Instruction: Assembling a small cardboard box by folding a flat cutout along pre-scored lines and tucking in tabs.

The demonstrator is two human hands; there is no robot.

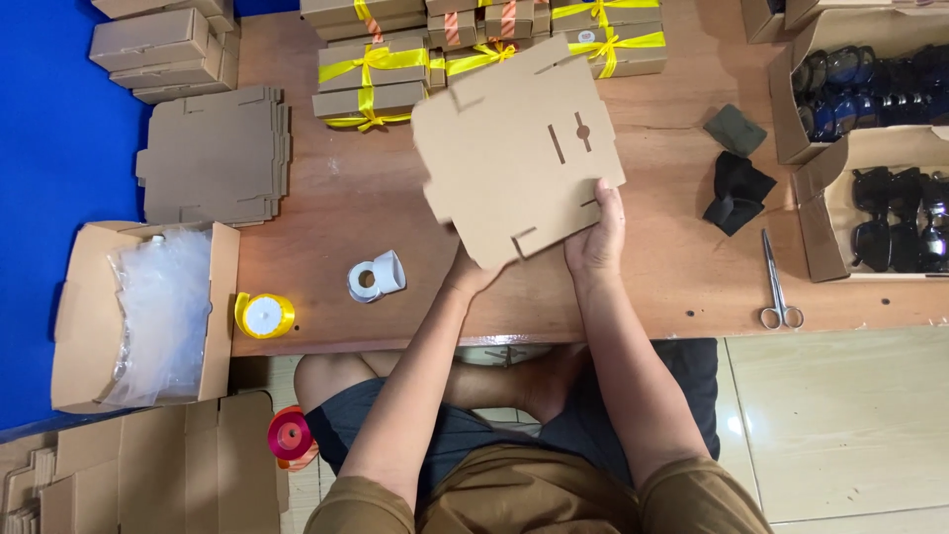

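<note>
Seen from the head camera, a flat brown cardboard box blank (pixel 514 148), die-cut with slots, tabs and a small round hole, is held tilted above the middle of the wooden table (pixel 346 208). The right hand (pixel 596 234) clamps the blank's lower right edge, thumb on top; the left hand (pixel 467 274) supports its lower edge from beneath, mostly hidden. Bare tabletop lies to the left, where a sticker roll (pixel 377 276) and yellow ribbon spool (pixel 263 314) sit near the front edge. Ribboned boxes (pixel 371 79) crowd the far edge; scissors (pixel 777 282) lie near the front right.
</note>
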